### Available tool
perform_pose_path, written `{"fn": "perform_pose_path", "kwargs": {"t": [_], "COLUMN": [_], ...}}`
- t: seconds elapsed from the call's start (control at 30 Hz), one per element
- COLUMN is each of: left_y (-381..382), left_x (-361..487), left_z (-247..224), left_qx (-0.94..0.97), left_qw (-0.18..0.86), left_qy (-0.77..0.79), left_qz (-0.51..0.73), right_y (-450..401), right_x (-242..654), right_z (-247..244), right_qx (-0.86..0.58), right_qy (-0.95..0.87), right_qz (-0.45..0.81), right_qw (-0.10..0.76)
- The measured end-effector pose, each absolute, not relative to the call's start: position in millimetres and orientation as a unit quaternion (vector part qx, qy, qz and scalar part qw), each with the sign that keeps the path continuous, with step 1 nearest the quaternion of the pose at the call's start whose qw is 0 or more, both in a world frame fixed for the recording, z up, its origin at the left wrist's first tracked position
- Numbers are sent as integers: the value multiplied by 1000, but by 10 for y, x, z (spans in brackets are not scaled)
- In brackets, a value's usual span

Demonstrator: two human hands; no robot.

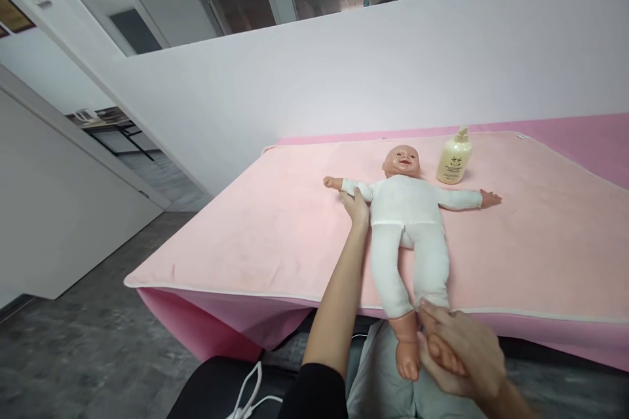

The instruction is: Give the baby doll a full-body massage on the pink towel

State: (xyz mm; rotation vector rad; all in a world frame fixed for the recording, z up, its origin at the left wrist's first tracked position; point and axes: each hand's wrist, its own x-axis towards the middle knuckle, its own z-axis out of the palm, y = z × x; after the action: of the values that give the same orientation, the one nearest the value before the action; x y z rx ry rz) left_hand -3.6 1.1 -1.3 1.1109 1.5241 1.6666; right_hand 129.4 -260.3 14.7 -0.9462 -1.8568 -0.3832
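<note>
A baby doll (405,203) in a white cloth body lies on its back, arms spread, lower legs hanging past the table's near edge. My left hand (357,207) is at the doll's arm on the left of the view, thumb and fingers closed around it below the wrist; part of the fingers is hidden. At the near edge, my right hand (464,347) wraps round the doll's lower leg and foot on the right, with the toes showing between thumb and fingers. The doll's other foot (407,353) hangs free beside it.
A pale yellow pump bottle (453,160) stands upright right of the doll's head. The pink blanket (275,222) covers the table and drapes over its edge. Behind rises a white wall (304,78). A white cable (250,393) lies on a black seat (211,386) below.
</note>
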Motion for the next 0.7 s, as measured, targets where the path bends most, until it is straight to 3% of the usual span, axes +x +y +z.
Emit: {"fn": "perform_pose_path", "kwargs": {"t": [0.07, 0.17, 0.27, 0.37, 0.5, 0.7], "left_y": [-51, -158, -203, -169, -72, 55], "left_x": [-13, 43, 69, 55, 18, -41], "left_z": [31, 108, 143, 122, 56, -7], "left_qx": [501, 655, 728, 709, 602, 442], "left_qw": [244, 152, 111, 131, 190, 319], "left_qy": [579, 551, 519, 527, 563, 545], "left_qz": [595, 495, 435, 451, 534, 636], "right_y": [-2370, -1827, -1329, -1298, -2007, -2587], "right_x": [1361, 1449, 1451, 1396, 1314, 1231], "right_z": [315, 496, 524, 525, 423, -21], "right_qx": [-424, -484, -507, -504, -458, -386], "right_qy": [-749, -577, -577, -601, -564, -690], "right_qz": [-151, -95, 28, 55, -47, -137], "right_qw": [486, 651, 639, 618, 685, 597]}}
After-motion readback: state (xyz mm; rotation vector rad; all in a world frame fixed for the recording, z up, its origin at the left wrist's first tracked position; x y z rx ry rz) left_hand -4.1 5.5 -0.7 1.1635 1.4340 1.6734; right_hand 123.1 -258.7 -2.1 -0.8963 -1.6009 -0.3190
